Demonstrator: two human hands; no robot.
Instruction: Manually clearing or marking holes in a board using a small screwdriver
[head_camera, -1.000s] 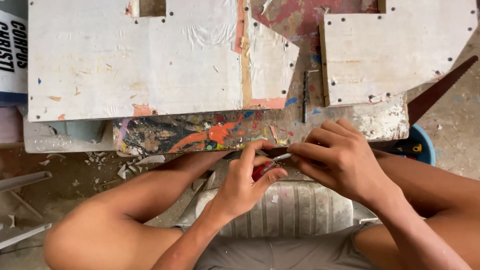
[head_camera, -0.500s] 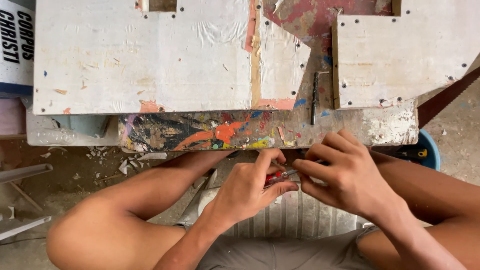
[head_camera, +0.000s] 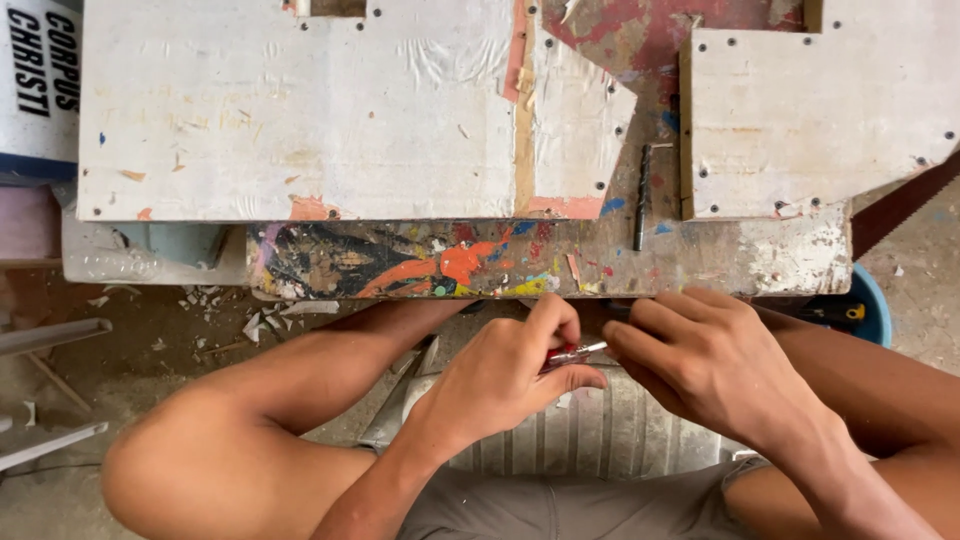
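Below the paint-smeared tabletop (head_camera: 700, 255), a small red-handled tool (head_camera: 570, 354) is pinched by the left hand (head_camera: 500, 385) and gripped by the right hand (head_camera: 705, 365).

Just beyond the hands stands a counter (head_camera: 700, 262) with a front edge smeared in orange, yellow and black paint. On it lie two pale boards (head_camera: 300, 110) fixed with screws, and a dark drill bit (head_camera: 641, 200) rests between them. A blue tub (head_camera: 872, 305) shows at the right, wood chips (head_camera: 215, 305) on the floor at the left.
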